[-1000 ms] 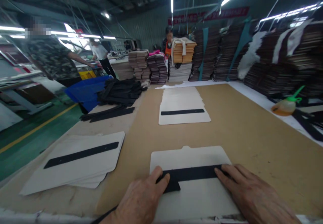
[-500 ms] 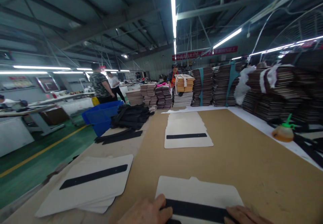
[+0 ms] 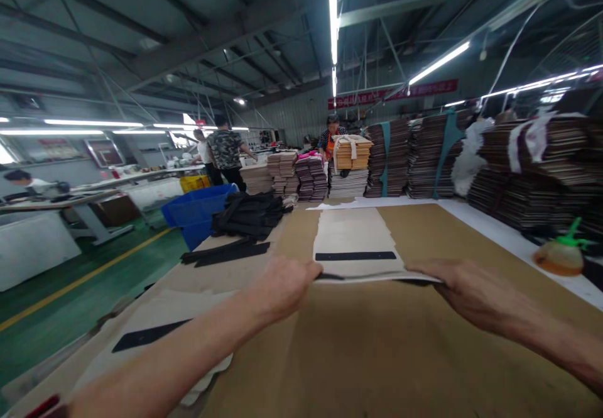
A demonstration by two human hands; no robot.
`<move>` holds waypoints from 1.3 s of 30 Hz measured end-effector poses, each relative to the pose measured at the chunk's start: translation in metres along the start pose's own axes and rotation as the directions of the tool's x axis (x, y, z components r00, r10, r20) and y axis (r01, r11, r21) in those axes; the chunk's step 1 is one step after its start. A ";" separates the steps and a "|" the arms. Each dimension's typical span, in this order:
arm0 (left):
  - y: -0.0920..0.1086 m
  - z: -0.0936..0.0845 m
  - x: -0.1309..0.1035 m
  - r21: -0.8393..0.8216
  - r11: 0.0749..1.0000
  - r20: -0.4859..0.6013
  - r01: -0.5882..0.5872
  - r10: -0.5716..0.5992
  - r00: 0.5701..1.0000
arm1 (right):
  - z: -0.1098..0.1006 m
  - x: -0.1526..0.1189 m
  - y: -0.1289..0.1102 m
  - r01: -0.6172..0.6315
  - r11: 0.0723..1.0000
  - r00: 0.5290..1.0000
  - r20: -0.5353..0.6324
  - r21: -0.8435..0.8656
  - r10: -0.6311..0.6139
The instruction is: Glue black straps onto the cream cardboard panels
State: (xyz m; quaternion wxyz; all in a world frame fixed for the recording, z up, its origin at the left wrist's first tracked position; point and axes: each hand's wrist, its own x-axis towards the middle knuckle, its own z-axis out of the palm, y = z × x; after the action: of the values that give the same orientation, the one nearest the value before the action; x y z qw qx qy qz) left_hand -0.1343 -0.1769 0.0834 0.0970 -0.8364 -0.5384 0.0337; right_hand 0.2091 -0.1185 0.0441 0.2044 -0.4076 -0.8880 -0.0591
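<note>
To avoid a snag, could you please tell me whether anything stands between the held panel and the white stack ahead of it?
Nothing visible stands between them: the panel, held by the left hand and right hand, appears at the near edge of the white stack. I cannot tell whether they touch.

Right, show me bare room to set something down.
Brown sheet lies bare between the far panel stack and the white border at right, and in front, between left arm and right arm, nearer than the held panel. The left is crowded: another panel stack, partly behind the left arm, with black strips beyond.
</note>
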 end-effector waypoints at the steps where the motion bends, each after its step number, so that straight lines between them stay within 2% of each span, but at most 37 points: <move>1: -0.007 -0.002 0.012 0.032 0.999 -0.054 0.021 -0.019 0.998 | 0.003 0.012 0.006 -0.007 0.999 1.000 0.000 -0.041 0.007; 2: -0.013 -0.001 0.022 0.059 0.997 -0.098 0.040 -0.034 0.995 | 0.010 0.022 0.012 -0.005 0.997 1.000 -0.004 -0.073 0.005; 4: -0.020 0.015 0.040 0.103 0.993 -0.116 0.058 -0.046 0.992 | 0.034 0.033 0.024 0.001 0.994 0.998 -0.061 -0.114 -0.008; 6: -0.021 0.042 0.053 0.132 0.990 -0.054 0.040 -0.033 0.998 | 0.068 0.034 0.034 0.004 0.992 0.996 -0.083 -0.129 -0.015; 10: -0.014 0.103 0.065 0.133 0.991 0.065 -0.008 -0.001 0.998 | 0.133 0.019 0.044 -0.053 0.993 0.997 0.041 -0.109 0.058; 12: -0.011 0.120 0.065 0.136 0.991 0.079 -0.011 0.000 0.997 | 0.148 0.012 0.046 -0.061 0.994 0.995 0.068 -0.094 0.068; 15: -0.010 0.129 0.062 0.148 0.989 0.085 -0.016 0.003 0.996 | 0.155 0.008 0.047 -0.047 0.993 0.996 0.067 -0.108 0.055; 21: -0.008 0.127 0.055 0.151 0.989 0.097 0.001 -0.016 0.995 | 0.159 0.005 0.050 -0.043 0.990 0.995 0.079 -0.134 0.054; 26: -0.004 0.122 0.054 0.125 0.992 0.136 0.031 -0.048 0.990 | 0.150 0.011 0.042 -0.061 0.996 0.979 0.189 -0.064 0.072; 29: 0.000 0.108 0.056 0.114 0.992 0.165 0.045 -0.064 0.984 | 0.146 0.014 0.040 -0.088 0.996 0.970 0.229 -0.002 0.086; 32: 0.001 0.083 0.055 0.124 0.985 0.151 0.117 -0.135 0.979 | 0.138 0.014 0.041 -0.124 0.992 0.945 0.309 0.037 0.107; 34: 0.005 0.061 0.051 0.138 0.976 0.109 0.168 -0.184 0.977 | 0.121 0.009 0.036 -0.158 0.987 0.932 0.336 0.036 0.137; 36: 0.014 0.038 0.047 0.089 0.978 0.029 0.189 -0.192 0.981 | 0.094 -0.003 0.021 -0.191 0.978 0.934 0.324 0.085 0.154; 37: 0.021 0.028 0.044 0.013 0.983 -0.026 0.185 -0.184 0.983 | 0.078 -0.010 0.008 -0.194 0.968 0.943 0.301 0.157 0.141; 38: 0.030 0.019 0.042 -0.172 0.972 -0.117 0.162 -0.184 0.976 | 0.062 -0.018 -0.008 -0.218 0.940 0.948 0.288 0.262 0.140; 39: 0.042 0.013 0.041 -0.403 0.909 -0.189 0.104 -0.194 0.963 | 0.048 -0.025 -0.026 -0.259 0.883 0.943 0.302 0.393 0.142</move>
State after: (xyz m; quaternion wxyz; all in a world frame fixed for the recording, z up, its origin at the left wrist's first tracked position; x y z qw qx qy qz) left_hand -0.0820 -0.1548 0.0648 -0.0084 -0.7935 -0.5823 -0.1764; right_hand 0.1891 -0.1398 -0.0085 0.1734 -0.4474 -0.8511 0.2131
